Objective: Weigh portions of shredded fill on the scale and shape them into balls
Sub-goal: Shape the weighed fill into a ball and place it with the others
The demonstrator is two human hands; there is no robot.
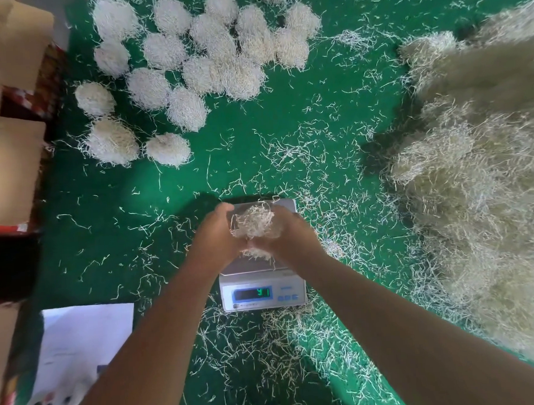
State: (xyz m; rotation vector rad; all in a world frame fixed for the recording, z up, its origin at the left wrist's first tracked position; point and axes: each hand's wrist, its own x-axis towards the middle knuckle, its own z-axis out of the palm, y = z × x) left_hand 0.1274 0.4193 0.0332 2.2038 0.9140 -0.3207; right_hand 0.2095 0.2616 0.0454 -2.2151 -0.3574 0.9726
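Crowding the upper left of the frame, a cluster of finished balls (192, 58) of pale shredded fill lies on the green table (287, 140), some touching, a few apart at the lower left edge of the group. A big loose heap of fill (478, 174) takes up the whole right side of the frame, and stray shreds (288, 158) are scattered over the green all around. Cardboard boxes (9, 152) stand along the left edge. At the lower left lie a white sheet of paper (85, 342) and, just below it, a white object with dark buttons (48, 404).

Near the centre, slightly low, sits a small white scale (261, 282), its display (253, 293) glowing with green digits that seem to read 9.1, though blur makes that unsure. Both arms reach in from the bottom edge and cover most of the scale's platform.

Over that platform, the left hand (216, 235) and the right hand (287, 235) cup a clump of fill (254, 224) between them. The fingers of both hands curl round the clump from either side, pressing it, and the heels of the hands nearly meet at the near side. A small tuft (257, 253) shows beneath the hands against the platform. Whether the clump is resting on the scale or lifted off it cannot be told.
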